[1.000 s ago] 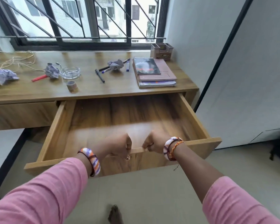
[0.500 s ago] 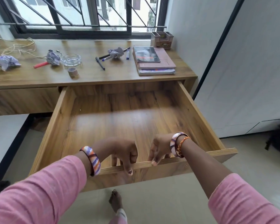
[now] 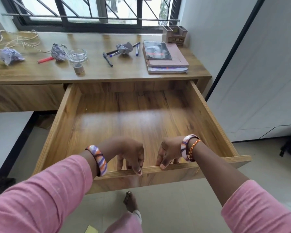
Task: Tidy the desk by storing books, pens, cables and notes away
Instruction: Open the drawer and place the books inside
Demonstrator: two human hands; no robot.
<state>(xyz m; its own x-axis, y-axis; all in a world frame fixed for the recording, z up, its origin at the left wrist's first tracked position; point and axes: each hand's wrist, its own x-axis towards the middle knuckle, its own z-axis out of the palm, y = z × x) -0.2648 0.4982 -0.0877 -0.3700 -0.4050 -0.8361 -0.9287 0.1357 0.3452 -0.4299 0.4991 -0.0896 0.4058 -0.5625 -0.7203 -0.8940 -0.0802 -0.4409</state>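
The wooden drawer under the desk stands pulled far out, with nothing inside it. My left hand and my right hand both grip its front edge near the middle, fingers hooked over the board. On the desk top lies a stack of books at the right. Left of them are several pens around a crumpled paper. A red pen, two more crumpled papers and a tangled cable lie at the left.
A glass ashtray and a small tape roll sit mid-desk. A wooden pen holder stands in the back right corner by the wall. A white cabinet is at the right. A yellow note lies on the floor near my foot.
The drawer has slid out further toward me with both hands on its front edge, and the view has tilted down over it.
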